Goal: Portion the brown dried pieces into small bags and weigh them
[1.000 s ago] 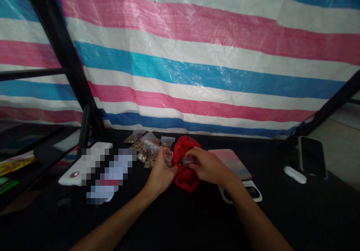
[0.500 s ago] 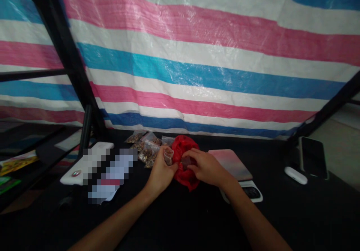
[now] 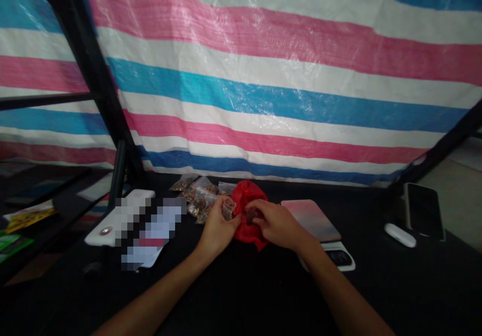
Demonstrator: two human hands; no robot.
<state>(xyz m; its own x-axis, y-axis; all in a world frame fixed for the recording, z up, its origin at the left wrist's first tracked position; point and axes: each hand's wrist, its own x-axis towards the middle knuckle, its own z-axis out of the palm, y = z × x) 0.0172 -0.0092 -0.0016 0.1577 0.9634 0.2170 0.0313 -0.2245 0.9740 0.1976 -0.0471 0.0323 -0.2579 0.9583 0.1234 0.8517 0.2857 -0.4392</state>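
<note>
My left hand (image 3: 219, 230) pinches a small clear plastic bag (image 3: 228, 209) upright at its top edge. My right hand (image 3: 276, 223) holds a small dark piece (image 3: 250, 216) between its fingertips, just right of that bag. Both hands are close together in front of a crumpled red bag (image 3: 246, 232), and the dark piece lies against it. Several clear bags of brown nut-like pieces (image 3: 199, 204) lie on the black table behind my left hand, partly hidden by it.
A pink-grey notebook (image 3: 311, 220) lies right of my right hand. Farther right are a black phone (image 3: 424, 210) and a white earbud case (image 3: 399, 235). A white device (image 3: 113, 225) and a pixelated object (image 3: 152, 233) lie left. Black metal poles and a striped tarpaulin (image 3: 263, 90) stand behind.
The whole view has drifted slightly, with table items shifting right. My right fingers have drawn back from the red bag's folds with the dark piece, and the red bag looks narrower.
</note>
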